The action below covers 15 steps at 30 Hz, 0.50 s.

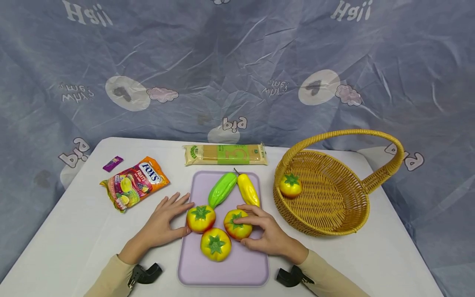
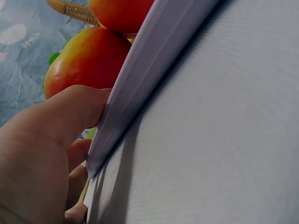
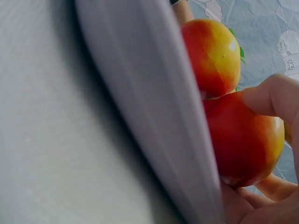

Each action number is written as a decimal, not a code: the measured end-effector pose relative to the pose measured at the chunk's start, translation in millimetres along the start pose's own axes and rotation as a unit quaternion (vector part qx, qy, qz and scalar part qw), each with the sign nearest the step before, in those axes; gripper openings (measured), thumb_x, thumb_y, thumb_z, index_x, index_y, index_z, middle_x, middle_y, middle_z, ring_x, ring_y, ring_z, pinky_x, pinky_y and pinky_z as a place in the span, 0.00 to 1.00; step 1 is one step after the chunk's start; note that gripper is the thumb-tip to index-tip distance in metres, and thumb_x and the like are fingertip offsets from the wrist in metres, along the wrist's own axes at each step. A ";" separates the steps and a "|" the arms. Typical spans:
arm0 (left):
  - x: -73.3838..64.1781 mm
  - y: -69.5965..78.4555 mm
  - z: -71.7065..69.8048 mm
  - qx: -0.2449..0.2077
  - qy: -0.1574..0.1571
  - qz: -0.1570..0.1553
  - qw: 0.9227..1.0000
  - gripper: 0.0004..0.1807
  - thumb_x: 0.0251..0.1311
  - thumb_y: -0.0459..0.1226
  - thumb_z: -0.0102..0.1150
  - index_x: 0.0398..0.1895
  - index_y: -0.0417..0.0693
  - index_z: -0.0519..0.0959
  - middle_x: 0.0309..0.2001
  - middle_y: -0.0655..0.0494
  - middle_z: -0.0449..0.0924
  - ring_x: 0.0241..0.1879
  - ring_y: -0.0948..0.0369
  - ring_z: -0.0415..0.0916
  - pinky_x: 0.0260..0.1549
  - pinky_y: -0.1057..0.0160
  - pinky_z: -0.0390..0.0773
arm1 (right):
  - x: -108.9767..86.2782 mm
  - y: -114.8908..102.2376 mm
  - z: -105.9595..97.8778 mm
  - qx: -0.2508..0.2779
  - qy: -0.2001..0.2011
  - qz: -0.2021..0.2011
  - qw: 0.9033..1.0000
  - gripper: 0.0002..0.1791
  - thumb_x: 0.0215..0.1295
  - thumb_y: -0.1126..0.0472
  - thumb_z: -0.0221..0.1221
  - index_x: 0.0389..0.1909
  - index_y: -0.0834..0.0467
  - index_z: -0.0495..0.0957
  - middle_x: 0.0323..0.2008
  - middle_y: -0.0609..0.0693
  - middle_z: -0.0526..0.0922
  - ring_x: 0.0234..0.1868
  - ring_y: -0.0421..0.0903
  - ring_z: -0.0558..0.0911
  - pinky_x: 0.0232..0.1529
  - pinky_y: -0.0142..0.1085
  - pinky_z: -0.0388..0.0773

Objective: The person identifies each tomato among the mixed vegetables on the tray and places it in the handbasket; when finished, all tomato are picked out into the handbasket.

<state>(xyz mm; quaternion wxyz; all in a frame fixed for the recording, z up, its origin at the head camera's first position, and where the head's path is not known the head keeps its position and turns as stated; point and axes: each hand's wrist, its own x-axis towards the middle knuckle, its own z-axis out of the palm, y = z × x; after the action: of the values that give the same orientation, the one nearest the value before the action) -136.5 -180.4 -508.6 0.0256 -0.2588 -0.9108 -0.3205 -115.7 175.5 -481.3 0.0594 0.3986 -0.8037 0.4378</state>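
Note:
A lilac tray (image 1: 222,274) holds several red-yellow toy tomatoes with green star-shaped tops, a ridged green fruit (image 1: 222,189) and a long yellow one (image 1: 248,189). My right hand (image 1: 268,232) grips the right tomato (image 1: 233,231), fingers over its top and thumb on its near side; the right wrist view shows the thumb against its red skin (image 3: 238,140). My left hand (image 1: 163,222), fingers spread, rests at the tray's left edge. Its thumb touches the rim by the left tomato (image 1: 201,219). A third tomato (image 1: 216,245) lies nearest me between them.
A wicker basket (image 1: 326,206) with a tall handle stands at the right, one tomato (image 1: 290,185) inside. Behind the tray lies a noodle packet (image 1: 226,154). At the left are an orange candy bag (image 1: 135,183) and a small purple wrapper (image 1: 113,163).

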 end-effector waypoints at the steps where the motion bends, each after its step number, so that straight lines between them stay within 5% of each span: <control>1: -0.1 -0.1 0.0 0.000 0.000 0.000 1.000 0.36 0.51 0.51 0.71 0.66 0.52 0.78 0.75 0.46 0.68 0.76 0.34 0.57 0.73 0.27 0.48 | -0.1 -0.7 -0.8 0.000 -0.002 0.000 1.000 0.27 0.47 0.67 0.73 0.53 0.54 0.85 0.64 0.62 0.77 0.65 0.56 0.79 0.71 0.34 0.71; 10: -0.1 0.0 0.6 -0.003 -0.002 -0.003 1.000 0.36 0.52 0.51 0.71 0.67 0.53 0.78 0.75 0.46 0.68 0.76 0.35 0.57 0.73 0.28 0.48 | -2.7 -11.4 -18.3 0.027 -0.034 0.036 0.998 0.27 0.50 0.66 0.72 0.55 0.50 0.85 0.66 0.63 0.76 0.68 0.54 0.77 0.71 0.34 0.70; 15: -0.3 0.2 0.2 -0.004 -0.002 -0.001 1.000 0.36 0.51 0.50 0.71 0.67 0.53 0.78 0.75 0.46 0.68 0.76 0.35 0.57 0.73 0.28 0.48 | -2.2 -17.1 -33.3 0.026 -0.032 0.018 0.999 0.29 0.48 0.69 0.71 0.55 0.52 0.85 0.66 0.63 0.76 0.68 0.52 0.77 0.69 0.34 0.72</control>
<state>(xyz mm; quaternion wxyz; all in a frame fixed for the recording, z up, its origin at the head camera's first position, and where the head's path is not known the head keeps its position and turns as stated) -136.1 -180.3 -508.7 0.0227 -0.2580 -0.9100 -0.3236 -110.8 196.7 -450.9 0.0154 0.3997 -0.8005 0.4462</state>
